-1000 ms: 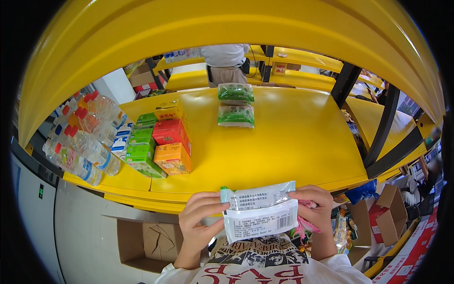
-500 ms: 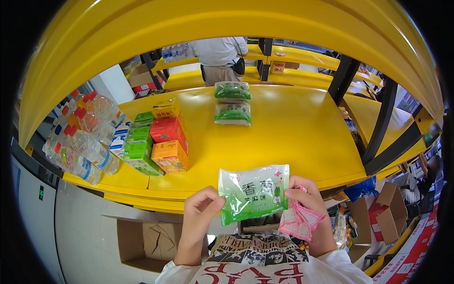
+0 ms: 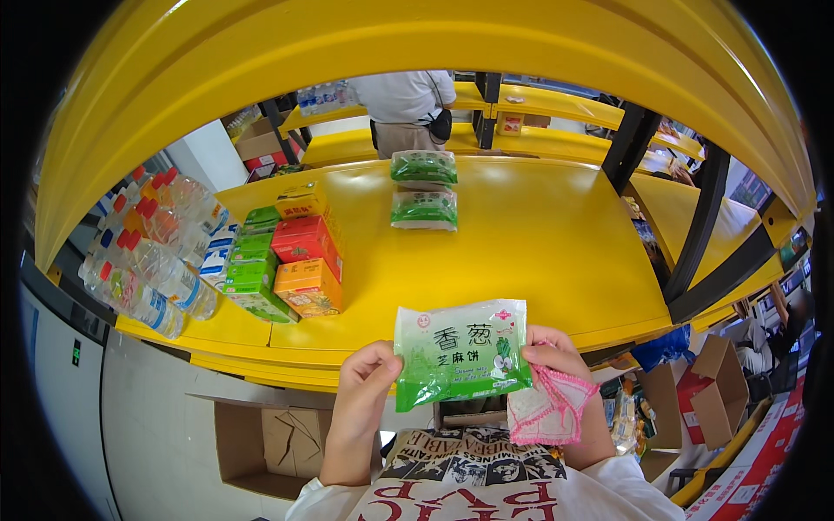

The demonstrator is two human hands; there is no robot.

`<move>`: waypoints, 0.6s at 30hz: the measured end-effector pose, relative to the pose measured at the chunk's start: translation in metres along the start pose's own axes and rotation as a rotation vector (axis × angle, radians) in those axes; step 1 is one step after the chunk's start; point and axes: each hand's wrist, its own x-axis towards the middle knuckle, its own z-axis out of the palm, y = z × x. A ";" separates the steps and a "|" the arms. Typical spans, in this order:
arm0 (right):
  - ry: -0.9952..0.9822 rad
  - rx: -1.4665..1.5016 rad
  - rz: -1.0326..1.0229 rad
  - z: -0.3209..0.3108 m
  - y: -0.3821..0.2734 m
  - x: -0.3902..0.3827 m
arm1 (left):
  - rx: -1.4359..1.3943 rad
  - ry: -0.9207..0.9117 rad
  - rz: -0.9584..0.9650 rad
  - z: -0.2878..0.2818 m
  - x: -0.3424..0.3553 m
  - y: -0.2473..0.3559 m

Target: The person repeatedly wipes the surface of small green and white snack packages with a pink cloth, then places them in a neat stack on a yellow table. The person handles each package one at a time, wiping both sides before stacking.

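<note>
Between my two hands a green and white snack packet [image 3: 461, 354] is stretched flat, its printed front facing me, just before the shelf's front edge. My left hand [image 3: 368, 375] pinches its left side between thumb and fingers. The right side is gripped by my right hand [image 3: 556, 350], from which a white cloth with a pink edge [image 3: 547, 406] also hangs. Two similar green packets stand one behind the other on the yellow shelf [image 3: 521, 260]: a nearer packet [image 3: 424, 211] and a farther packet [image 3: 423, 167].
Left on the shelf are green cartons [image 3: 252, 282], a red box [image 3: 304, 240], an orange box [image 3: 308, 287] and several bottles [image 3: 165, 273]. A yellow shelf board [image 3: 417, 39] arches overhead. Open cardboard boxes [image 3: 243, 443] lie below. Beyond the shelf stands a person [image 3: 404, 113].
The packet has tilted so its front faces me more squarely. The cloth hanging from my right hand has swung slightly and spread out.
</note>
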 end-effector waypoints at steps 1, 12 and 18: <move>0.008 0.010 0.001 0.000 0.002 0.000 | -0.010 0.000 0.000 0.000 0.000 0.000; 0.064 -0.169 -0.038 -0.004 -0.008 0.007 | 0.386 0.030 0.113 0.002 0.014 0.009; 0.130 -0.422 -0.130 -0.013 -0.034 0.065 | 1.073 0.155 0.390 0.004 0.072 0.018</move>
